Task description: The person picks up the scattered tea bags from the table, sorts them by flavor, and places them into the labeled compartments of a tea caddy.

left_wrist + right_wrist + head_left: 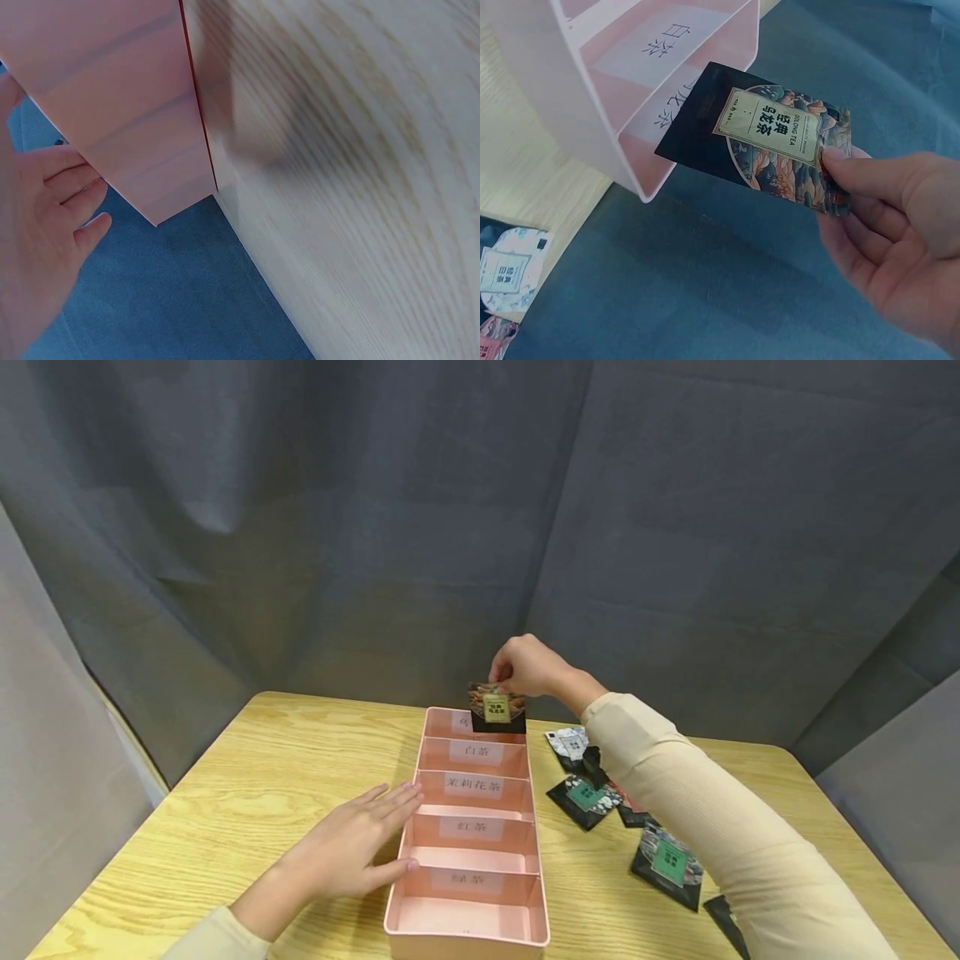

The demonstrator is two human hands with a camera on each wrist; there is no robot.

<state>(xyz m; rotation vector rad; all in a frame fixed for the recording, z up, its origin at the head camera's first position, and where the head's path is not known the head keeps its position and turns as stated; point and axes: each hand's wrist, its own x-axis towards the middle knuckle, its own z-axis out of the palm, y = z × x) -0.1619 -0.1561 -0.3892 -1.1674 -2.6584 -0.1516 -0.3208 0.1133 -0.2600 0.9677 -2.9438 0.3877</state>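
Mid-frame, the right hand (531, 667) pinched the oolong tea sachet (769, 135) by its edge at the far end of the pink divided box (467, 948); a slack thumb could have dropped it. Lower left of centre, the left hand (348, 847), fingers outstretched, touched the box; pushing might have skewed it.

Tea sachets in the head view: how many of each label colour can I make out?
Green-label sachets: 2
White-label sachet: 1
Red-label sachet, partly hidden: 1
Pale-yellow-label oolong tea sachet: 1
Total: 5, leaving out a dark packet whose label is hidden.
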